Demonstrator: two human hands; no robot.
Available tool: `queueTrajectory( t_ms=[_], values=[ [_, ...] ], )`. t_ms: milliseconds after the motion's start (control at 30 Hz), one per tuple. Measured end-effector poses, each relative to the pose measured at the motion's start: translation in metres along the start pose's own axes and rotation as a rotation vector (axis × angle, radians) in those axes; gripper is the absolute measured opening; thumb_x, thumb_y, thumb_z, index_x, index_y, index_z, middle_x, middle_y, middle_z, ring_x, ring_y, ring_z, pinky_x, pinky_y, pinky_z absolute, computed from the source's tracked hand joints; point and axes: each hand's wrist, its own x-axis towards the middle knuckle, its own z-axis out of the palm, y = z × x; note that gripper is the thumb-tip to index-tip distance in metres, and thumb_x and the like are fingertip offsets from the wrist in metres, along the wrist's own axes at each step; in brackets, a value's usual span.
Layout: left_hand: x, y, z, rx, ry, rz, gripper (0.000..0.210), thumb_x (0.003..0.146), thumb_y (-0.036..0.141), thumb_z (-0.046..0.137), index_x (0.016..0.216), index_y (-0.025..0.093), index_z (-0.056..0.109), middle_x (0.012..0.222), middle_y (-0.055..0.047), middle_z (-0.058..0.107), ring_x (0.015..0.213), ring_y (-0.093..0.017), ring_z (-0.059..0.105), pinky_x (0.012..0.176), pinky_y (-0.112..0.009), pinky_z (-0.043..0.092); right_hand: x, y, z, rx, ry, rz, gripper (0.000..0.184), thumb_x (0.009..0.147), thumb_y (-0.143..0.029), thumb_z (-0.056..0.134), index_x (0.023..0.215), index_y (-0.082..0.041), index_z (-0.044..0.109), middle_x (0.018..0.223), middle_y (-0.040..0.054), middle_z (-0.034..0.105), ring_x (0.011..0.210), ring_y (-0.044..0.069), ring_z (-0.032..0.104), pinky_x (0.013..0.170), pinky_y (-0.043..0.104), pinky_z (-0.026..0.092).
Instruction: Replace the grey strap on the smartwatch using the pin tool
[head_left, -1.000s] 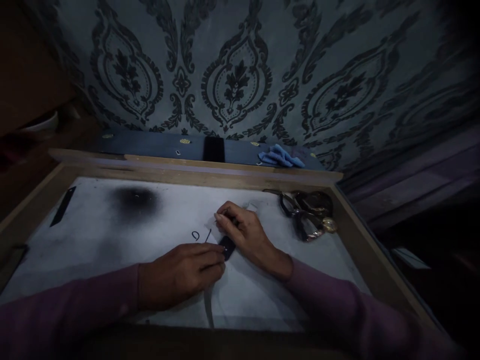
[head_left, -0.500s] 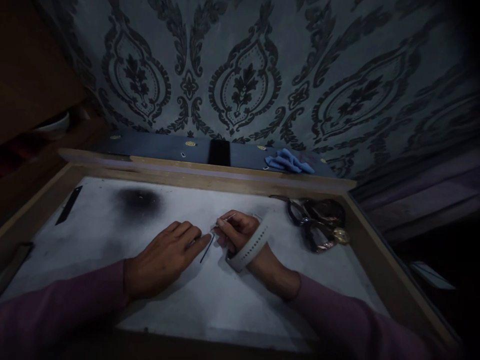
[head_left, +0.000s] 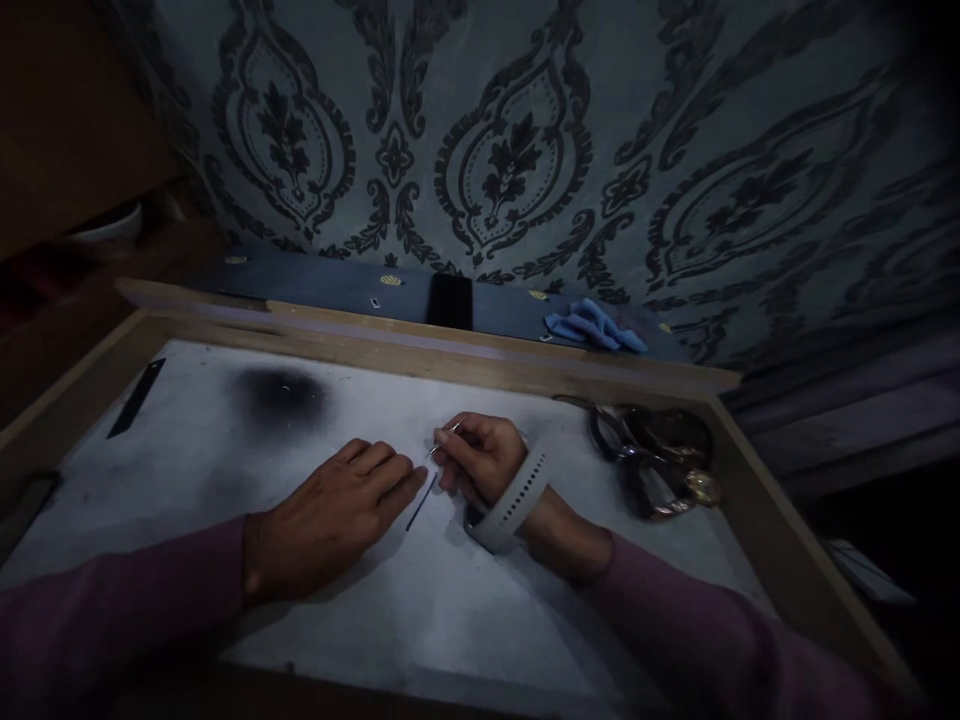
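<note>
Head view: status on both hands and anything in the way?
Right hand pinching thin metal tool. Left hand palm-down by thin dark strip. Pale strap partly hiding right wrist. Dark strap pile clear of both hands.

Wall: patterned wallpaper rises beyond the bench's far edge, dark scrolls, leaves and framed medallions on a grey-blue ground.
Bench: raised wooden rim around a pale lining, with a dark blurred patch toward the far left corner.
Behind the far edge: a blue surface dotted with small yellow motifs, running along the wall's foot.
Past the far left corner: brown furniture, its lower part in shadow.
Off the right edge: purplish banded folds, material unclear.
Light: dim; the right side sinks nearly to black.
</note>
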Motion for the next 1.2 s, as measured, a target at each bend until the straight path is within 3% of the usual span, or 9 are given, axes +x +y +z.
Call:
queueTrajectory(
  t_ms=[200, 500, 767, 1200],
  values=[
    [0.0, -0.004, -0.002, -0.087, 0.014, -0.015, 0.028, 0.095, 0.005, 0.041, 0.119, 0.012, 0.054, 0.104, -0.011, 0.058, 0.095, -0.024, 0.051, 0.082, -0.038, 0.043, 0.005, -0.009, 0.001, -0.069, -0.039, 0.013, 0.034, 0.067, -0.045, 0.075, 0.061, -0.018, 0.055, 0.049, -0.0028, 0.06, 0.03, 0.009, 0.052, 0.024, 0.015, 0.031],
    [0.0, -0.008, -0.002, -0.109, 0.015, -0.012, 0.025, 0.095, 0.005, 0.04, 0.113, 0.012, 0.057, 0.103, -0.009, 0.057, 0.092, -0.023, 0.05, 0.081, -0.036, 0.042, 0.005, -0.011, 0.001, -0.14, -0.087, 0.034, 0.036, 0.07, -0.047, 0.072, 0.059, -0.02, 0.052, 0.036, -0.0052, 0.052, 0.026, 0.008, 0.045, 0.025, 0.016, 0.031],
    [0.0, -0.009, -0.002, -0.104, 0.014, 0.001, 0.032, 0.093, 0.003, 0.041, 0.122, 0.011, 0.054, 0.102, -0.009, 0.057, 0.091, -0.023, 0.049, 0.08, -0.036, 0.042, 0.005, -0.013, 0.002, -0.18, -0.08, 0.041, 0.035, 0.07, -0.046, 0.071, 0.056, -0.02, 0.051, 0.034, -0.0049, 0.051, 0.025, 0.008, 0.043, 0.025, 0.017, 0.03],
    [0.001, -0.012, -0.005, -0.096, 0.0, 0.004, 0.031, 0.095, 0.004, 0.04, 0.119, 0.012, 0.056, 0.102, -0.009, 0.056, 0.093, -0.023, 0.05, 0.082, -0.037, 0.042, 0.007, -0.015, 0.002, -0.23, -0.103, 0.052, 0.034, 0.07, -0.045, 0.07, 0.057, -0.02, 0.051, 0.035, -0.0053, 0.05, 0.027, 0.009, 0.046, 0.027, 0.017, 0.032]
  ],
)
